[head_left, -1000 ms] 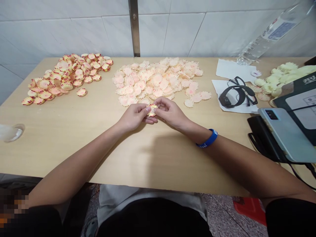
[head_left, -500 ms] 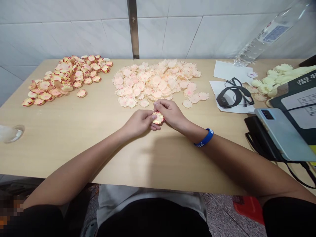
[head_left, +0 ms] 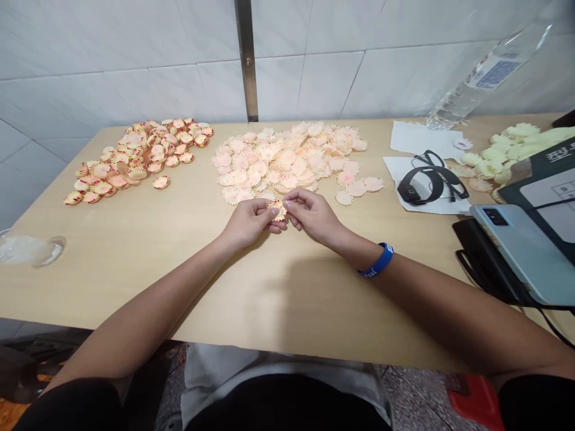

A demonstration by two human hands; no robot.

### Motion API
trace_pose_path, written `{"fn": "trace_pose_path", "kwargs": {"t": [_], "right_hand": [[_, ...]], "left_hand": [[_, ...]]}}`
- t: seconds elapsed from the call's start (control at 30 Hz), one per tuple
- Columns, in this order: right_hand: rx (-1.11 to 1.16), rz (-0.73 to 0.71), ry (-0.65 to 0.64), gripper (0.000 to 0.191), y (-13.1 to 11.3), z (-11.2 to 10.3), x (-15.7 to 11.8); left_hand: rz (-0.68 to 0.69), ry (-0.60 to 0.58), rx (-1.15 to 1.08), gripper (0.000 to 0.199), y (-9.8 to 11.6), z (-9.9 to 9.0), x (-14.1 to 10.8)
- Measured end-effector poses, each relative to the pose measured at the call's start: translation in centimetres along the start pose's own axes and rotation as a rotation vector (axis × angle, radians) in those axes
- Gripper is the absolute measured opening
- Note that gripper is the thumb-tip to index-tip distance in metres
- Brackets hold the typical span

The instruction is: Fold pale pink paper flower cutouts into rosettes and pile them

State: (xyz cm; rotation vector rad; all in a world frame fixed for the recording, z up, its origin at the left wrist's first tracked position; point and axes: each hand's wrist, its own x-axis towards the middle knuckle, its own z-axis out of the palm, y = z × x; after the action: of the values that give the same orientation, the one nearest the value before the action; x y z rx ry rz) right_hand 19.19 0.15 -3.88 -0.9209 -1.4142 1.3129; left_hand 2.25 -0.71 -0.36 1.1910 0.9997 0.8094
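Note:
A small cream artificial flower with red-tipped, toothed petals (head_left: 279, 209) is held between my two hands, just above the table. My left hand (head_left: 248, 224) pinches it from the left, with the thumb on top and the fingers beneath. From the right, the closed thumb and fingertips of my right hand (head_left: 314, 215) grip its edge. Right behind my hands spreads a pile of pale pink flower layers (head_left: 287, 158). Farther left lies a heap of cream flowers with red edges (head_left: 144, 149), and one single flower (head_left: 160, 182) rests apart from it.
A clear cup (head_left: 31, 248) lies at the left. On the right are glasses and a black wristband (head_left: 422, 185) on white paper, a leaning water bottle (head_left: 476, 78), pale green flower pieces (head_left: 507, 146), a phone (head_left: 521, 251) and a dark box (head_left: 552, 185).
The camera view has shifted a little. Both hands keep hold of the flower, now slightly nearer the pink pile, and my right fingers have changed their place on its edge.

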Motion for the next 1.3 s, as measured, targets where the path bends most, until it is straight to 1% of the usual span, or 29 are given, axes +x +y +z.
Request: {"fn": "trace_pose_path", "kwargs": {"t": [0.07,0.13,0.2,0.27,0.33,0.4,0.53,0.63,0.7,0.83,0.97,1.07,1.17,1.3], "right_hand": [[-0.013,-0.001,0.038,0.029,-0.2,0.1,-0.1],[-0.063,-0.03,0.075,0.024,-0.4,0.3,-0.4],[-0.185,-0.115,0.111,0.015,-0.7,0.4,-0.6],[-0.344,-0.232,0.14,0.008,-0.8,0.6,-0.9],[-0.467,-0.32,0.156,0.007,-0.8,0.6,-1.0],[-0.535,-0.351,0.17,0.009,-0.7,0.7,-1.1],[-0.544,-0.327,0.185,0.016,-0.4,0.8,-1.0],[-0.479,-0.285,0.163,0.014,-0.4,0.8,-1.0],[-0.441,-0.269,0.145,0.011,-0.4,0.8,-1.0],[-0.437,-0.288,0.131,0.013,-0.4,0.8,-0.9],[-0.467,-0.356,0.079,0.015,0.1,0.7,-0.9],[-0.489,-0.415,0.057,0.017,0.2,0.8,-1.0],[-0.547,-0.538,0.038,0.021,0.0,0.9,-1.1],[-0.657,-0.708,0.022,0.024,-0.4,1.0,-1.5]], "left_hand": [[-0.008,-0.002,-0.02,0.018,0.0,0.1,0.1],[-0.015,0.013,-0.049,0.015,-0.1,0.1,0.2],[-0.014,0.048,-0.083,0.014,-0.3,0.1,0.4],[-0.006,0.087,-0.116,0.016,-0.4,0.1,0.5],[-0.003,0.103,-0.143,0.019,-0.4,0.0,0.5],[-0.003,0.098,-0.166,0.023,-0.5,0.0,0.4],[0.013,0.063,-0.168,0.027,-0.6,-0.1,0.4],[0.018,0.048,-0.172,0.025,-0.6,0.0,0.5],[-0.013,0.031,-0.208,0.022,-0.3,0.0,0.4],[-0.094,0.007,-0.274,0.017,0.3,0.1,0.2],[-0.141,0.015,-0.201,0.022,0.3,0.0,0.2],[-0.165,0.066,-0.205,0.022,0.3,-0.1,0.3],[-0.17,0.122,-0.237,0.026,0.3,0.1,0.2],[-0.117,0.094,-0.235,0.028,0.3,0.4,0.1]]}}
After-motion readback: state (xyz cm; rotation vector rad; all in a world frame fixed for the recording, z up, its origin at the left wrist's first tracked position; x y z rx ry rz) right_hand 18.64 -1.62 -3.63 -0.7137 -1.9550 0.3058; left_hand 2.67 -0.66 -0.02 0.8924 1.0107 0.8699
